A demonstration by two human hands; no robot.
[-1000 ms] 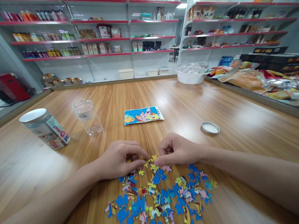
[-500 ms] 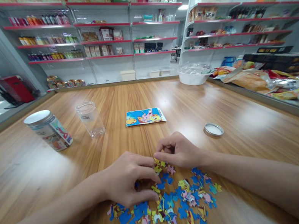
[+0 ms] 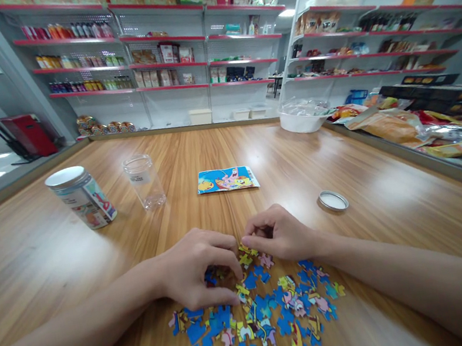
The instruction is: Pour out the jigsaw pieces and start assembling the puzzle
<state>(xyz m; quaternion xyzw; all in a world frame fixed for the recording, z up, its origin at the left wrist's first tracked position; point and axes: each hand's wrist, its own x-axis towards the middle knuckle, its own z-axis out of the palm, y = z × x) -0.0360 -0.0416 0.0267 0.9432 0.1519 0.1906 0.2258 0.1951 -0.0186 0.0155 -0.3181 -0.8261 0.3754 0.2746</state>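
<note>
A loose heap of small blue, yellow and pink jigsaw pieces (image 3: 261,322) lies on the wooden table (image 3: 341,135) in front of me. My left hand (image 3: 197,274) rests over the heap's far left part, fingers curled on a piece there. My right hand (image 3: 280,233) sits just to its right, pinching a yellow piece at the heap's far edge. The two hands' fingertips nearly touch. A printed picture card (image 3: 227,179) lies flat further back.
An open clear jar (image 3: 145,181) and a lidded labelled jar (image 3: 81,197) stand at the left. A loose metal lid (image 3: 333,200) lies to the right. A white bowl (image 3: 302,118) and snack packets (image 3: 387,124) sit at the far right; stocked shelves (image 3: 166,59) line the walls.
My left hand slid back toward me onto the heap, then shifted slightly. My right hand stayed near the heap's far edge with its piece. The view has drifted a little.
</note>
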